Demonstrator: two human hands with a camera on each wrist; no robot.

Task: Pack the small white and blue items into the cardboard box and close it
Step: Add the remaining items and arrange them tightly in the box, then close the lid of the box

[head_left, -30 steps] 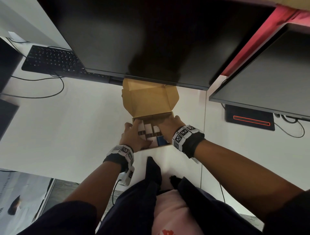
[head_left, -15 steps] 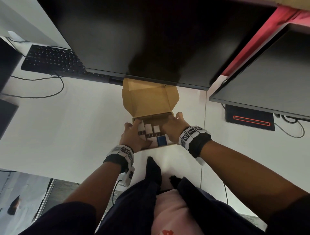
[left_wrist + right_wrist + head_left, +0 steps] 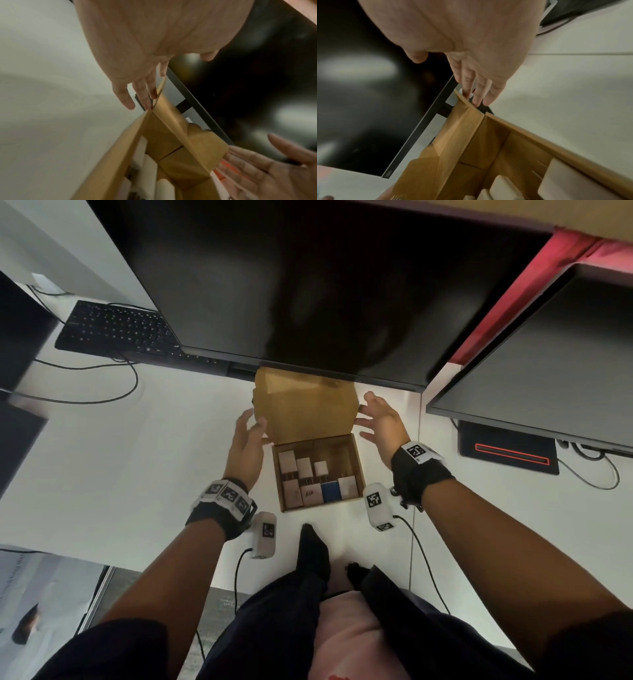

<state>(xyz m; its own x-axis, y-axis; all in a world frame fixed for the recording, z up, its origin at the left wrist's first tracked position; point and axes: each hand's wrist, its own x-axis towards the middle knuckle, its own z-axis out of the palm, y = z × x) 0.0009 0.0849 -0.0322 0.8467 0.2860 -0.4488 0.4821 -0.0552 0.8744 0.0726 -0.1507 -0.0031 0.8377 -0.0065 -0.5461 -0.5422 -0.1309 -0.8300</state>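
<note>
The cardboard box (image 3: pixel 356 463) sits on the white desk with its lid (image 3: pixel 305 405) standing up at the far side. Several small white items (image 3: pixel 296 469) and one blue item (image 3: pixel 330 491) lie inside, mostly in the near half. My left hand (image 3: pixel 248 422) is at the lid's left edge with straight fingers (image 3: pixel 137 97) touching its side flap (image 3: pixel 161 86). At the lid's right edge my right hand (image 3: pixel 368 416) is spread, its fingers (image 3: pixel 476 94) just behind the flap (image 3: pixel 462 98). Neither hand holds anything.
A large black monitor (image 3: pixel 308 285) hangs over the lid's top edge. A second monitor (image 3: pixel 548 354) and a black device with a red light (image 3: pixel 507 450) stand right. A keyboard (image 3: pixel 116 330) and cables (image 3: pixel 102 395) lie far left. My lap is below the desk edge.
Both hands have come out of the box, where they pressed on the items, and moved up and apart to the lid's two sides. The items are now uncovered.
</note>
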